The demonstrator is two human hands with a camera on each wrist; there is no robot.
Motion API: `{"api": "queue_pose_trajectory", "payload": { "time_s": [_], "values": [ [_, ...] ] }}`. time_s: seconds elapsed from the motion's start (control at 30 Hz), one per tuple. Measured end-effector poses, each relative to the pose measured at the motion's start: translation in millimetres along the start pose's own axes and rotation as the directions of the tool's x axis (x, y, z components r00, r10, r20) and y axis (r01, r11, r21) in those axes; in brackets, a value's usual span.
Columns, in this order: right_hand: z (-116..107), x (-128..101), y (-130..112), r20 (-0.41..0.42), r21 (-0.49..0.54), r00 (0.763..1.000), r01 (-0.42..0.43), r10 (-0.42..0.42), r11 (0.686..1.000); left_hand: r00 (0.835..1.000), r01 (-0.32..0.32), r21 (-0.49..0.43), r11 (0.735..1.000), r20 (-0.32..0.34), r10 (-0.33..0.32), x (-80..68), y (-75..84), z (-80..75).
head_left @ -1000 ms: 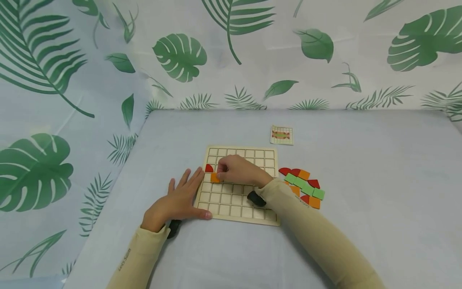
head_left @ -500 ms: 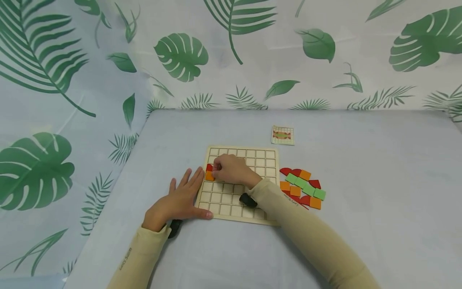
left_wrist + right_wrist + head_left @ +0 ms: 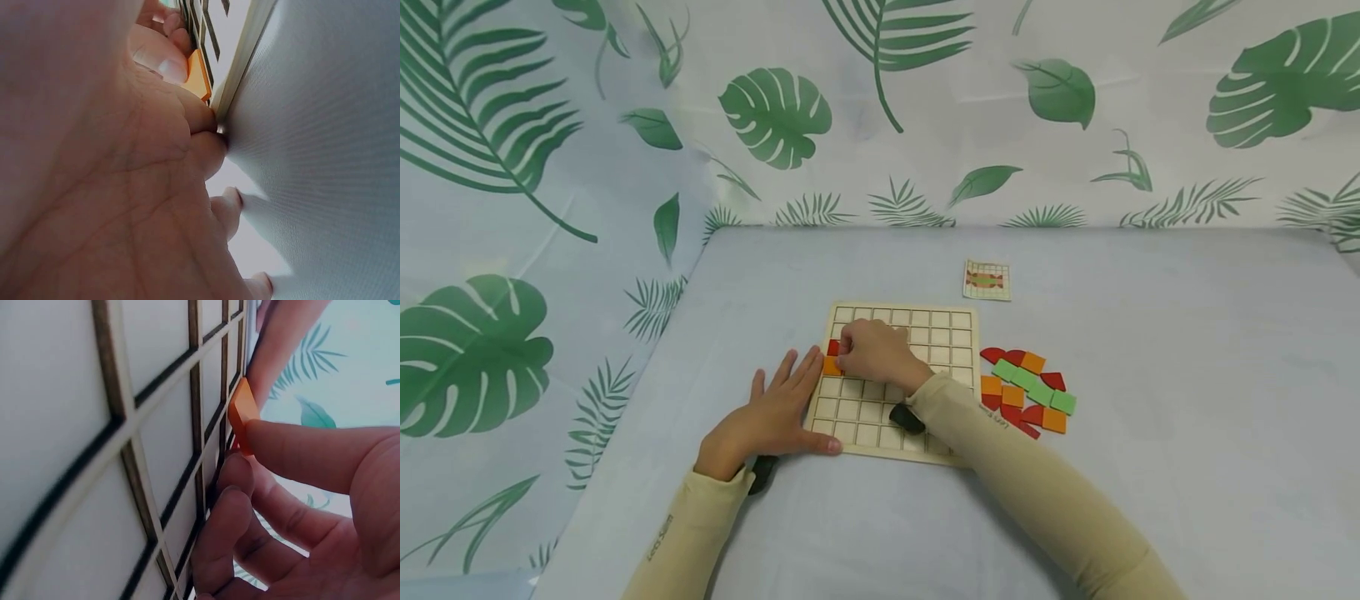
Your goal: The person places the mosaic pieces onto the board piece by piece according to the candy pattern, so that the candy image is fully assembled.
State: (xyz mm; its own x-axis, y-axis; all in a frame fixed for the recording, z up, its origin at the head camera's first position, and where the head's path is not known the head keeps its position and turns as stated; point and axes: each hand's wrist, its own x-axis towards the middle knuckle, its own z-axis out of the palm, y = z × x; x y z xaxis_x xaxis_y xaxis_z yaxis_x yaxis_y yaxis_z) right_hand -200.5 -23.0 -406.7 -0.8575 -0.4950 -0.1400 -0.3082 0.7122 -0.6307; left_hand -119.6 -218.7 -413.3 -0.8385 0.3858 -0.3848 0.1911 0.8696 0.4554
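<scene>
A wooden grid board (image 3: 925,333) lies flat on the table. My right hand (image 3: 868,354) pinches an orange square tile (image 3: 831,366) at the board's left edge, just below a red quarter-round tile (image 3: 832,347) set in the leftmost column. In the right wrist view the orange tile (image 3: 242,412) is tilted on edge under my fingertip, over the grid cells (image 3: 156,425). My left hand (image 3: 771,417) lies flat with straight fingers against the board's left edge, thumb on its near corner. The left wrist view shows the orange tile (image 3: 200,75) beside the board's rim (image 3: 240,75).
Loose red, orange and green tiles (image 3: 1030,392) lie in a heap right of the board. A small pattern card (image 3: 986,280) sits behind the board. A leaf-print cloth (image 3: 880,108) backs the pale blue table.
My right hand has slid the orange tile leftward, from the second column to the leftmost one under the red tile. The left hand has stayed put.
</scene>
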Motion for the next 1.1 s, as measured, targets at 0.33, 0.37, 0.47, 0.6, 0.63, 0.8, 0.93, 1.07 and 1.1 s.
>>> {"api": "queue_pose_trajectory", "payload": {
  "time_s": [0.33, 0.37, 0.47, 0.6, 0.63, 0.8, 0.93, 1.07, 1.1],
  "values": [
    [7, -1, -3, -0.071, -0.051, 0.996, -0.049, 0.046, 0.997, 1.000, 0.000, 0.006, 1.000, -0.002, 0.000, 1.6, -0.7, 1.6],
    [7, -1, -3, -0.069, -0.059, 0.997, -0.050, 0.046, 0.997, 1.000, -0.002, 0.005, 1.000, -0.002, 0.002, 1.7, -0.6, 1.7],
    [6, -4, -3, -0.060, -0.053, 0.998, -0.037, 0.034, 0.998, 1.000, -0.011, 0.000, 1.000, -0.003, 0.011, 1.8, -0.5, 1.9],
    [2, -8, -2, -0.032, -0.012, 0.999, 0.007, -0.008, 1.000, 1.000, -0.011, -0.002, 1.000, 0.000, 0.011, -0.3, -1.1, 0.2],
    [1, -10, -1, -0.023, -0.003, 0.999, 0.023, -0.023, 1.000, 1.000, -0.010, -0.001, 1.000, 0.001, 0.010, -0.7, -1.0, -0.2],
    [-3, -23, 4, 0.027, 0.061, 0.994, 0.106, -0.108, 0.992, 1.000, -0.009, -0.009, 1.000, 0.000, 0.009, -1.7, -1.7, -0.2],
    [-9, -35, 10, 0.066, 0.152, 0.983, 0.160, -0.172, 0.975, 1.000, -0.014, -0.015, 1.000, -0.005, 0.014, -1.5, -2.0, 0.9],
    [-20, -49, 20, 0.149, 0.194, 0.967, 0.174, -0.205, 0.965, 1.000, -0.015, -0.012, 1.000, -0.004, 0.015, -0.8, -0.5, 1.1],
    [-23, -53, 23, 0.171, 0.198, 0.963, 0.175, -0.210, 0.964, 1.000, -0.014, -0.011, 1.000, -0.001, 0.014, -0.7, -0.1, 0.8]
  ]
}}
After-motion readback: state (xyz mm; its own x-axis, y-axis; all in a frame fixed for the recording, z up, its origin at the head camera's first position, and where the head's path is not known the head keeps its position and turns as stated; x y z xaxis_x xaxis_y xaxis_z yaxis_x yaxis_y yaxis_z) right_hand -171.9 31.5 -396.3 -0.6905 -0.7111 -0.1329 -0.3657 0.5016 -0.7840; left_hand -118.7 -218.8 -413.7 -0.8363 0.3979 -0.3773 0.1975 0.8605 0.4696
